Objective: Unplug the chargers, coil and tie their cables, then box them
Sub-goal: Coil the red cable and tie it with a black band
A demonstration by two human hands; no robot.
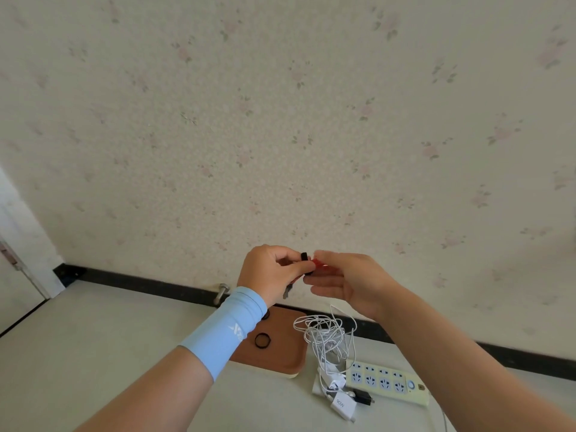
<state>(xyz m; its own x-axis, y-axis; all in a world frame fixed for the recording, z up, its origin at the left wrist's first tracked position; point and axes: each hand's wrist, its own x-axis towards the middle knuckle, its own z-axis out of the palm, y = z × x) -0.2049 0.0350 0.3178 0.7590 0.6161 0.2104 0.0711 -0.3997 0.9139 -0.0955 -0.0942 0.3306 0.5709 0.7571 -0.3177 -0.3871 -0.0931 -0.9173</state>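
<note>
Two hands meet at chest height over the floor, and between them you hold the task's thing of the moment: a red cable (318, 264), only a short stretch of it visible, with a black tie (304, 256) at its near end. Your left hand (270, 272) has thumb and fingers pinched together on the black tie and the bundle below it, where a dark plug end (287, 291) hangs from the palm; your right hand (349, 282) pinches the red cable with thumb and forefinger, the other fingers spread loosely apart. The step in hand appears to be tying a coiled cable, though the coil itself is hidden inside the grip. Below, a loose tangle of white cable (327, 335) lies on the floor beside a brown tray (280, 357) that carries a spare black band (262, 340). Near the tangle sit a white charger (343, 405) marked 90W, a small black charger (363, 395), and a pale yellow power strip (386, 380) with its sockets apparently vacant. The next move calls for cinching the tie snug without letting the loops spring open, then turning to the white tangle, which still needs coiling.
</note>
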